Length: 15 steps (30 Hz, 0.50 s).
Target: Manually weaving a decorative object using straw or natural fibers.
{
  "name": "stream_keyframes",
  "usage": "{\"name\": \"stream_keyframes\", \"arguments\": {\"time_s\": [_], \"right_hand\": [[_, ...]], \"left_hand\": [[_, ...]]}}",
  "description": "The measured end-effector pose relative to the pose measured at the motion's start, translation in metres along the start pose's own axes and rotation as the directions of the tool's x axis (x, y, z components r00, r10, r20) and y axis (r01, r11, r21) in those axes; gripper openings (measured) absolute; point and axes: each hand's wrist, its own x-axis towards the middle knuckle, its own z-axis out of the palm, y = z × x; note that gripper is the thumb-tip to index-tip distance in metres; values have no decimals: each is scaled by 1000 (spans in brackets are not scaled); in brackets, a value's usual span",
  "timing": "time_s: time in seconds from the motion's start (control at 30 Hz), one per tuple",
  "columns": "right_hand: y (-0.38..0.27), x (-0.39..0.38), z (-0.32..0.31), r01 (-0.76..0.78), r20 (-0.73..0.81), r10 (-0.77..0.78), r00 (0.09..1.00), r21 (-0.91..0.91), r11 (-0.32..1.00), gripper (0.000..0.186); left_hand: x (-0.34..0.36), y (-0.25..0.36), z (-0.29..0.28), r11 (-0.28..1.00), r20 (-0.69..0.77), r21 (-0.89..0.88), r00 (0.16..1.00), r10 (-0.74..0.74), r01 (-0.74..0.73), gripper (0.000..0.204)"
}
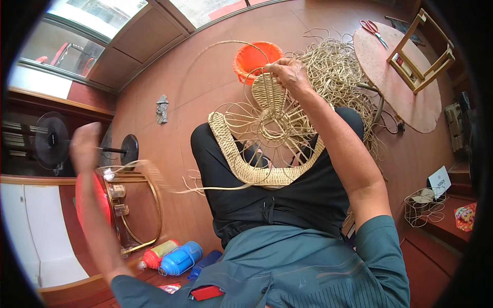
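Across red-brown floor (169, 138), beside heaped straw cord (334, 66), working on a woven straw piece (277, 177) laid over the lap (303, 205). Pinching thin strands at its far end with the fingers of the right hand (290, 76); out wide to the left with a blurred left hand (86, 145), impossible to tell whether open or closed near the pale cord (221, 188). Probably mid-weave; calling next, seemingly, for drawing that cord in snugly, without kinks.

Reddish floor (177, 141): cord heap (334, 69) (tangled), orange bucket (239, 70)

Weaving workspace: unfinished wickerwork (282, 177), heaped cord (334, 72)
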Motion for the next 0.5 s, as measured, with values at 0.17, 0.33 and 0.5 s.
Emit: {"name": "stream_keyframes", "arguments": {"time_s": [0.17, 0.33, 0.5], "right_hand": [[-15, -5, 7, -57, 68, 46, 997, 172, 983, 18], [-17, -3, 5, -98, 83, 83, 993, 201, 975, 17], [-19, -4, 4, -131, 81, 117, 990, 196, 972, 17]], "left_hand": [[-124, 243, 176, 681, 509, -665, 853, 112, 307, 30], [-181, 312, 200, 533, 553, -749, 815, 173, 395, 44], [-179, 301, 158, 504, 650, -692, 750, 122, 518, 24]]}}
